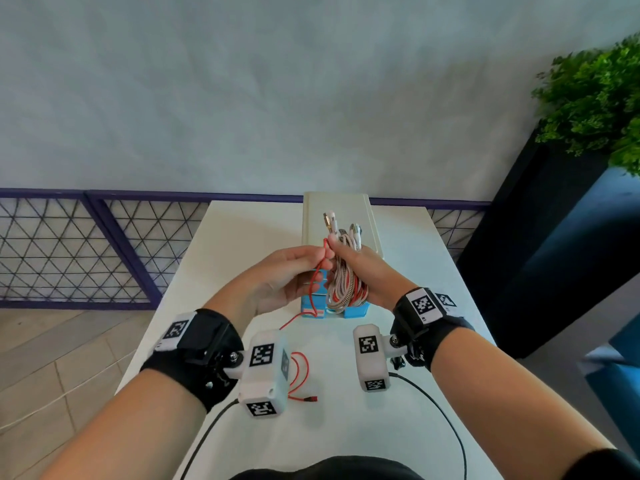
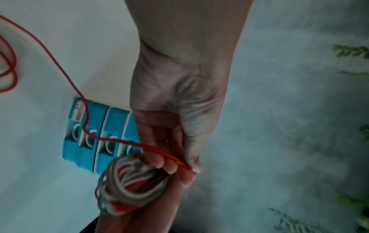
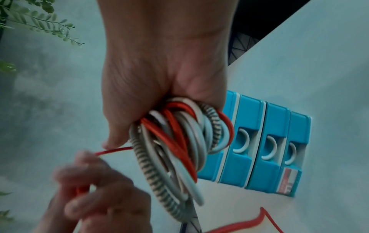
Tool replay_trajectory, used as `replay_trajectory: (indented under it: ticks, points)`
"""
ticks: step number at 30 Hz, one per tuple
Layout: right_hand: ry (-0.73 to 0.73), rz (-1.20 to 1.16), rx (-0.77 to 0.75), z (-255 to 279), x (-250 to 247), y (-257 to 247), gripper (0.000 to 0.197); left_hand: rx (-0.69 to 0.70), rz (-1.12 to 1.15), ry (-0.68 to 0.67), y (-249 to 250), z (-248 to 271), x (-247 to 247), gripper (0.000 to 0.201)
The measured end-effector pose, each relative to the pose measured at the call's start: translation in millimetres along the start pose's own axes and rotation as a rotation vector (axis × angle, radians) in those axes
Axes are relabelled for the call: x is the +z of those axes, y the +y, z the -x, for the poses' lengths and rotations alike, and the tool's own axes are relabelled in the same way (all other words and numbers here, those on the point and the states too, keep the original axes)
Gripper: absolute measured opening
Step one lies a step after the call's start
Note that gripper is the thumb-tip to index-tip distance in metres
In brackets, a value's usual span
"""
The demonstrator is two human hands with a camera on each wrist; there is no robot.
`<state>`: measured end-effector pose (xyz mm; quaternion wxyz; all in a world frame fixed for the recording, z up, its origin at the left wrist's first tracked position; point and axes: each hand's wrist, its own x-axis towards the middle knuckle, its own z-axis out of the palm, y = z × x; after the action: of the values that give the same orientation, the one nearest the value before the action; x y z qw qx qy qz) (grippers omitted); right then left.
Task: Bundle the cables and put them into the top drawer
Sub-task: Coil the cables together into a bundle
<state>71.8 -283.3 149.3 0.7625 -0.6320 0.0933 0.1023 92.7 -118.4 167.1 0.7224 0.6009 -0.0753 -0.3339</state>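
My right hand (image 1: 353, 263) grips a looped bundle of cables (image 1: 346, 289), white, grey-braided and red, held upright above the blue drawer unit (image 1: 356, 310); several plug ends stick up past the fingers. The bundle (image 3: 175, 146) fills the right wrist view, clenched in my right hand (image 3: 159, 88). My left hand (image 1: 294, 268) pinches a thin red cable (image 1: 313, 285) right beside the bundle. That red cable (image 2: 79, 97) trails from my left hand's fingertips (image 2: 196, 167) down over the drawer unit (image 2: 93, 138) to a loose coil (image 1: 299, 375) on the table. The drawers (image 3: 259, 146) look closed.
A white table (image 1: 242, 237) carries the drawer unit, whose cream top (image 1: 337, 209) reaches toward the far edge. A purple mesh fence (image 1: 86, 247) runs behind on the left. A dark planter (image 1: 540, 237) with a green plant (image 1: 595, 98) stands on the right.
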Motion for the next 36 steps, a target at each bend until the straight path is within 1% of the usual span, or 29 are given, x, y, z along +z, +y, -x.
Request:
replay_trajectory:
  ticks: [2,4,5,6,7,9,11,13,14,16,17,19,21,23,24,26,27,28,29,30,31,32,33,34,35,36]
  points:
    - [-0.037,-0.02,0.023,-2,3,1,0.048,0.032,-0.049,0.003,3,-2,10,0.014]
    - [-0.111,-0.049,0.039,-4,4,1,0.06,0.047,-0.102,0.033,6,-4,15,0.012]
    - [-0.149,-0.069,0.044,-3,5,1,0.064,0.045,-0.122,0.056,6,-6,16,0.01]
    - [-0.178,-0.088,0.048,-3,4,1,0.063,0.043,-0.136,0.075,6,-7,16,0.009]
    - [-0.199,-0.097,0.051,-1,3,-1,0.058,0.043,-0.148,0.087,6,-8,16,0.008]
    - [-0.198,-0.107,0.049,3,2,-3,0.039,0.044,-0.185,0.096,6,-9,18,0.007]
    - [-0.131,-0.089,0.055,3,1,-3,0.023,0.022,-0.265,0.098,7,-11,22,0.008]
    - [-0.015,0.083,0.037,0,0,-4,0.018,-0.034,-0.408,0.105,7,-11,26,0.009]
    - [0.024,0.18,0.022,0,-1,-5,0.015,-0.065,-0.498,0.113,8,-10,27,0.015]
    - [0.038,0.279,-0.012,-1,1,-4,0.015,-0.111,-0.652,0.124,10,-10,29,0.025]
    - [0.041,0.285,-0.031,-2,2,-3,0.016,-0.128,-0.682,0.126,11,-9,29,0.025]
    - [0.098,0.262,-0.084,-6,2,-2,0.018,-0.17,-0.635,0.115,15,-7,26,0.027]
    - [0.22,0.19,-0.133,-12,-2,-2,0.02,-0.23,-0.475,0.02,15,0,23,0.034]
    - [0.333,0.057,-0.159,-18,-10,-6,0.019,-0.248,-0.32,-0.155,10,9,17,0.034]
    - [0.363,-0.011,-0.163,-20,-14,-9,0.017,-0.244,-0.264,-0.249,6,14,13,0.033]
    - [0.378,-0.115,-0.166,-22,-20,-14,0.017,-0.242,-0.256,-0.438,-4,21,6,0.029]
    - [0.364,-0.163,-0.165,-21,-21,-17,0.017,-0.258,-0.313,-0.512,-11,22,1,0.03]
    - [0.337,-0.208,-0.159,-21,-21,-20,0.016,-0.286,-0.406,-0.554,-16,22,-2,0.031]
    - [0.302,-0.238,-0.148,-19,-19,-23,0.016,-0.305,-0.531,-0.549,-20,20,-5,0.031]
    - [0.264,-0.25,-0.13,-17,-18,-26,0.015,-0.295,-0.683,-0.507,-20,18,-6,0.031]
    - [0.227,-0.248,-0.107,-14,-16,-28,0.014,-0.25,-0.849,-0.428,-20,15,-7,0.03]
    - [0.194,-0.225,-0.084,-12,-16,-30,0.014,-0.179,-1.004,-0.323,-18,10,-7,0.027]
    - [0.164,-0.183,-0.065,-9,-16,-32,0.014,-0.091,-1.108,-0.198,-17,6,-7,0.024]
    - [0.135,-0.13,-0.05,-6,-17,-34,0.014,-0.012,-1.145,-0.073,-14,1,-7,0.021]
    - [0.106,-0.072,-0.041,-4,-17,-36,0.014,0.044,-1.14,0.02,-12,-2,-6,0.018]
    - [0.077,-0.01,-0.037,-2,-17,-37,0.014,0.074,-1.122,0.07,-8,-4,-4,0.015]
